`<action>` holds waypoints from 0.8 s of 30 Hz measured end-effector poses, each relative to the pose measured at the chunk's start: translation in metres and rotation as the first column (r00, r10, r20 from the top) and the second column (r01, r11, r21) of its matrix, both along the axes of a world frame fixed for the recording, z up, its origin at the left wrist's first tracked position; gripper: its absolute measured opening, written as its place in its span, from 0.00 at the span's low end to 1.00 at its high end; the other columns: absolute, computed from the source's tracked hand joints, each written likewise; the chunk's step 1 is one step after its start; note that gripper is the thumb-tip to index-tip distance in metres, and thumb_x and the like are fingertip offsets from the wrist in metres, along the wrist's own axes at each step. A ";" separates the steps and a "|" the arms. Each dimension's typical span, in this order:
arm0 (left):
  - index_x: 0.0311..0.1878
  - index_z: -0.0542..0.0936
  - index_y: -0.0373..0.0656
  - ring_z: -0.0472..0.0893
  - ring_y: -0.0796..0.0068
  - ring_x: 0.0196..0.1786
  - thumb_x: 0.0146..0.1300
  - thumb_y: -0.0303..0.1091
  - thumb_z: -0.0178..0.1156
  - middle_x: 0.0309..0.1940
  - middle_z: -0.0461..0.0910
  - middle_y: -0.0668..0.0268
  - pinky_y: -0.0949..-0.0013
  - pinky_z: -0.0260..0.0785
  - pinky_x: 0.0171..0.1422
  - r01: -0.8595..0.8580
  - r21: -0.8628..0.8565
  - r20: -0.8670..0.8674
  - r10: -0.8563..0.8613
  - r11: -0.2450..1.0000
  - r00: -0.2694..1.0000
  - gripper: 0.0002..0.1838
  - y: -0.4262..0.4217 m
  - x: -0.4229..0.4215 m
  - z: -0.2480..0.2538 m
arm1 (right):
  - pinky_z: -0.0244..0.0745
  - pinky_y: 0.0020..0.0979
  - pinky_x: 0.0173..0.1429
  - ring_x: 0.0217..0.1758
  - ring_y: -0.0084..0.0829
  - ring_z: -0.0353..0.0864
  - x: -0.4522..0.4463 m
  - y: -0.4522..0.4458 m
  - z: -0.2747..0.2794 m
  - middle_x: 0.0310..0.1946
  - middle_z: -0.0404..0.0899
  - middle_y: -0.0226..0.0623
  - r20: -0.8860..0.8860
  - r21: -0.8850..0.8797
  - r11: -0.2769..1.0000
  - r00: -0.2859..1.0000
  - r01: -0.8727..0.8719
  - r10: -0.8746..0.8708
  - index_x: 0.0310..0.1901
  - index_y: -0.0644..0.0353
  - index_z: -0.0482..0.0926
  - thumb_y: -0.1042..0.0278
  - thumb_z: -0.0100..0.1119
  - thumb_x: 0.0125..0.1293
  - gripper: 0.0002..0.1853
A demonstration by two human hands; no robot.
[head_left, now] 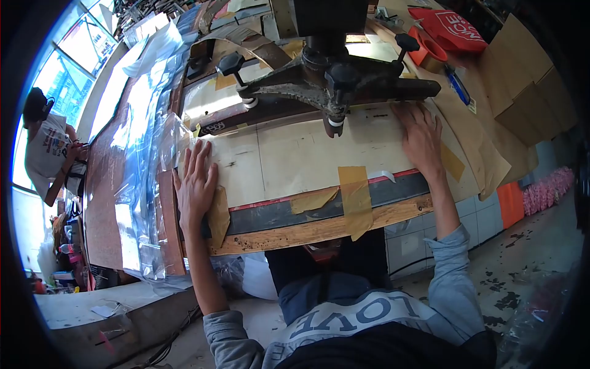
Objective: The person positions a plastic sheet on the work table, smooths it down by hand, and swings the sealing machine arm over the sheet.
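Note:
My left hand [196, 183] lies with fingers spread on the left edge of a pale flat board [295, 150], beside a strip of tan tape. At the board's right side my right hand [420, 138] rests flat, fingers stretched out, its fingertips near the dark bar of the machine. Neither hand holds anything. Above the board stands a dark metal machine head [335, 77] with black knobs. Yellow-tan tape [355, 203] crosses the dark front strip and the wooden edge [393, 214] nearest me.
Clear plastic sheeting [147, 160] covers a brown board at left. Another person [52, 147] stands by the windows. At right are a red bag [447, 29], a red tape dispenser [427, 52], a blue cutter [458, 89] and a cardboard box [522, 80].

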State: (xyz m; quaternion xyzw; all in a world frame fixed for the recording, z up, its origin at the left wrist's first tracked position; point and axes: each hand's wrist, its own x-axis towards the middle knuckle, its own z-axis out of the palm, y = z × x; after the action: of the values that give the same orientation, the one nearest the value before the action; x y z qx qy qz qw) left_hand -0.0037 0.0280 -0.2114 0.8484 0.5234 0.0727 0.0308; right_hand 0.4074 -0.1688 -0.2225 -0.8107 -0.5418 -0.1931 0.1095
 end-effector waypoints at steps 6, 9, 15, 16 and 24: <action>0.75 0.61 0.62 0.49 0.66 0.80 0.72 0.51 0.43 0.78 0.54 0.74 0.38 0.31 0.79 -0.020 0.027 0.004 0.020 0.999 1.000 0.28 -0.003 0.001 0.001 | 0.59 0.54 0.70 0.66 0.37 0.69 0.003 -0.004 -0.005 0.60 0.74 0.33 -0.037 0.041 0.995 0.995 -0.092 0.093 0.59 0.55 0.77 0.78 0.55 0.58 0.24; 0.74 0.62 0.62 0.49 0.66 0.80 0.72 0.50 0.43 0.77 0.55 0.74 0.39 0.33 0.79 -0.026 0.030 0.005 0.026 0.999 1.000 0.28 -0.002 0.001 -0.001 | 0.58 0.55 0.70 0.66 0.34 0.71 -0.002 -0.004 -0.002 0.59 0.76 0.30 -0.019 0.031 0.999 0.999 -0.044 0.045 0.59 0.54 0.77 0.78 0.54 0.59 0.24; 0.74 0.63 0.63 0.50 0.67 0.80 0.71 0.51 0.44 0.77 0.56 0.74 0.40 0.33 0.79 -0.032 0.034 0.016 0.032 0.999 0.999 0.28 -0.002 0.002 0.002 | 0.56 0.56 0.71 0.70 0.33 0.67 0.000 -0.002 -0.001 0.61 0.74 0.27 -0.023 0.001 1.000 0.999 -0.025 0.025 0.61 0.50 0.76 0.78 0.53 0.60 0.25; 0.74 0.63 0.63 0.51 0.67 0.80 0.71 0.51 0.44 0.77 0.56 0.74 0.40 0.34 0.79 -0.028 0.037 0.023 0.027 0.999 0.999 0.28 -0.002 0.001 0.001 | 0.56 0.56 0.71 0.70 0.32 0.67 0.001 -0.002 0.000 0.62 0.74 0.27 -0.022 -0.007 1.000 0.999 -0.024 0.024 0.61 0.50 0.76 0.78 0.53 0.60 0.25; 0.74 0.63 0.63 0.51 0.68 0.80 0.72 0.51 0.44 0.76 0.57 0.74 0.39 0.34 0.79 -0.031 0.047 0.026 0.030 0.998 0.999 0.28 -0.002 0.001 -0.001 | 0.55 0.57 0.71 0.72 0.37 0.64 0.002 0.001 0.000 0.64 0.71 0.32 -0.022 -0.038 0.999 1.000 -0.009 0.008 0.66 0.48 0.71 0.78 0.50 0.61 0.29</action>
State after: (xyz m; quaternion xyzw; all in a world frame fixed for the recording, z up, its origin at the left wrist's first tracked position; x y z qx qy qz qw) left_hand -0.0025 0.0256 -0.2126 0.8399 0.5338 0.0964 0.0163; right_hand 0.4099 -0.1675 -0.2221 -0.8123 -0.5476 -0.1736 0.1007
